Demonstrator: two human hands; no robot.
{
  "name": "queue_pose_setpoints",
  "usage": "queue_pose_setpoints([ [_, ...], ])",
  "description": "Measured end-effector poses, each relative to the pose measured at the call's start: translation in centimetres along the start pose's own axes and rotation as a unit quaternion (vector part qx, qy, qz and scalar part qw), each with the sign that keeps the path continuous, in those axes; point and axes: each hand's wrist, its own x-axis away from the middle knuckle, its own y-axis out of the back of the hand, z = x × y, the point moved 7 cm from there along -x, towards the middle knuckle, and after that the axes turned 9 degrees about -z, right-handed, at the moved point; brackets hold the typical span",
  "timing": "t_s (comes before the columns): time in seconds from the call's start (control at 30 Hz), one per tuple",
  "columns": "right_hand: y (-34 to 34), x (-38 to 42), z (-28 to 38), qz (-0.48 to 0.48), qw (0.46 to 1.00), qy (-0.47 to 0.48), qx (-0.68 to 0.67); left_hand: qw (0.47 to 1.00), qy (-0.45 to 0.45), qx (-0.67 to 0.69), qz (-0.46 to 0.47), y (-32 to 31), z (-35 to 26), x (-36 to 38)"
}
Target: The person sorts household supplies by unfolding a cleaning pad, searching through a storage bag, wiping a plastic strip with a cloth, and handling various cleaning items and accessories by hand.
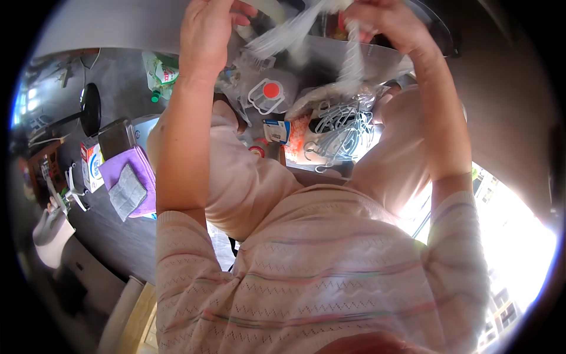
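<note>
At the top edge, my right hand point(389, 23) is closed on a crumpled strip of translucent white plastic point(295, 29), which is smeared by motion. One end of the plastic hangs below the hand, and another stretches toward the left. My left hand point(206, 32) is raised across from it, partly cut off by the frame. Its fingers are curled near the plastic, and what they hold is hidden. Below the hands are a clear plastic jug with a red cap point(271, 89) and a tangle of blue-grey wire hangers point(345, 133).
Between my knees lies a blue-and-white packet point(276, 131). On the floor at left are a green-and-clear bottle point(159, 74), a purple cloth point(132, 171) with a grey cloth point(127, 193) on it, and a white box point(92, 165). A white chair point(53, 239) stands farther left.
</note>
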Motion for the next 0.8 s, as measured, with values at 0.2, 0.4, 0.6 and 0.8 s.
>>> queue_pose_setpoints([
  [0.2, 2.9, -4.6, -2.6, -0.203, 0.835, 0.193, 0.474, 0.998, 0.014, 0.035, 0.052, 1.3, -1.7, 0.9],
  [0.4, -3.7, -1.7, -0.4, -0.062, 0.927, 0.231, 0.289, 0.986, 0.066, 0.104, 0.115, 1.5, -2.1, 1.7],
  [0.6, -11.9, 2.1, -1.8, 0.219, 0.971, 0.059, 0.074, 0.947, 0.120, 0.172, 0.243, -1.3, -0.6, 2.6],
  [0.8, -10.6, 2.9, -1.4, 0.128, 0.963, 0.141, 0.193, 0.976, -0.003, 0.105, 0.191, -1.7, -0.1, 1.5],
])
